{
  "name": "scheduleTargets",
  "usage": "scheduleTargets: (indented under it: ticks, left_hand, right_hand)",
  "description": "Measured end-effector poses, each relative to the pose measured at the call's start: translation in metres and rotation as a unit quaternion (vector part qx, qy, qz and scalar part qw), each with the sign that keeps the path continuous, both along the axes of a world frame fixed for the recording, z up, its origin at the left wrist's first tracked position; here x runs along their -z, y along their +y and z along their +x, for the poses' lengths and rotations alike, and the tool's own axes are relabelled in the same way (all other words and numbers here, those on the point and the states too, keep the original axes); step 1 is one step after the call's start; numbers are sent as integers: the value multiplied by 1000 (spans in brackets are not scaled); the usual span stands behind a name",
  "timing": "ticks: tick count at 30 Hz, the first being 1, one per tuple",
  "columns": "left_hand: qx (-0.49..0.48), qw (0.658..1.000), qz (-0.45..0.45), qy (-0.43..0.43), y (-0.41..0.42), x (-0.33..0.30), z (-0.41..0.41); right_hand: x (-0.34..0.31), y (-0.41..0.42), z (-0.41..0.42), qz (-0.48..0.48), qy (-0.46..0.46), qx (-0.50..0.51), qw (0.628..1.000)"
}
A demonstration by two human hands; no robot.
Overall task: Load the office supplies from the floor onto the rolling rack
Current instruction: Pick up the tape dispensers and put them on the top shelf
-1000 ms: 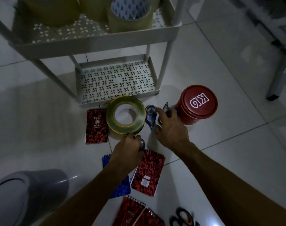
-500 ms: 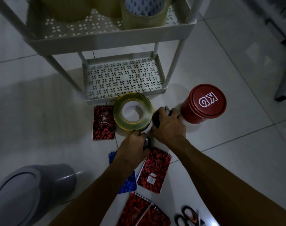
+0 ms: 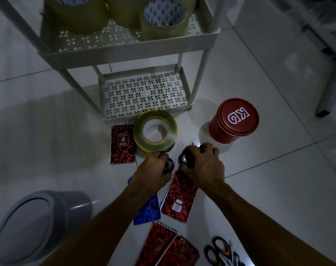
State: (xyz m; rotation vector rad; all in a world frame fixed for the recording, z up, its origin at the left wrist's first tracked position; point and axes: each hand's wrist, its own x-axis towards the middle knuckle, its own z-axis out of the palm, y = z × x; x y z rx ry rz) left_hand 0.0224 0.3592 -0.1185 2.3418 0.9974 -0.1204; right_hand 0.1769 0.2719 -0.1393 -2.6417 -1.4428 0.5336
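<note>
My left hand (image 3: 153, 168) pinches the near edge of a yellow tape roll (image 3: 155, 129), which is tilted up just in front of the white rolling rack (image 3: 125, 48). A small dark round thing shows at that hand's thumb. My right hand (image 3: 203, 166) is closed over a small dark object (image 3: 185, 160) above the floor, a little nearer to me than the red canister (image 3: 238, 120). Brown tape rolls (image 3: 163, 22) stand on the rack's upper shelf. Its lower shelf (image 3: 146, 95) holds nothing.
Notebooks lie on the tiled floor: a red one (image 3: 122, 144) left of the roll, a blue one (image 3: 148, 210) and more red ones (image 3: 179, 200) under my arms. Scissors (image 3: 218, 250) lie bottom right. A grey bin (image 3: 36, 223) stands bottom left, a furniture leg (image 3: 326, 104) far right.
My right hand closed over the small object beside the canister and drew it back toward me. The left hand kept its hold on the yellow roll. The view shifted slightly.
</note>
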Motion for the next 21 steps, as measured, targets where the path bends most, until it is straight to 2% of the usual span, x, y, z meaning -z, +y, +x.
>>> scheduleTargets:
  ticks: [5, 11, 16, 21]
  left_hand:
    - [-12, 1000, 5, -10, 0, -5, -2]
    - [-24, 999, 2, -32, 4, -26, -6]
    - [-9, 1000, 10, -5, 26, -80, -6]
    - [-36, 998, 45, -22, 54, -151, -5]
  right_hand:
    - [-1, -5, 0, -34, 19, -4, 999]
    - [-28, 0, 4, -27, 23, -26, 999]
    - [-88, 12, 7, -10, 16, -46, 999]
    - [-162, 31, 8, 22, -12, -68, 997]
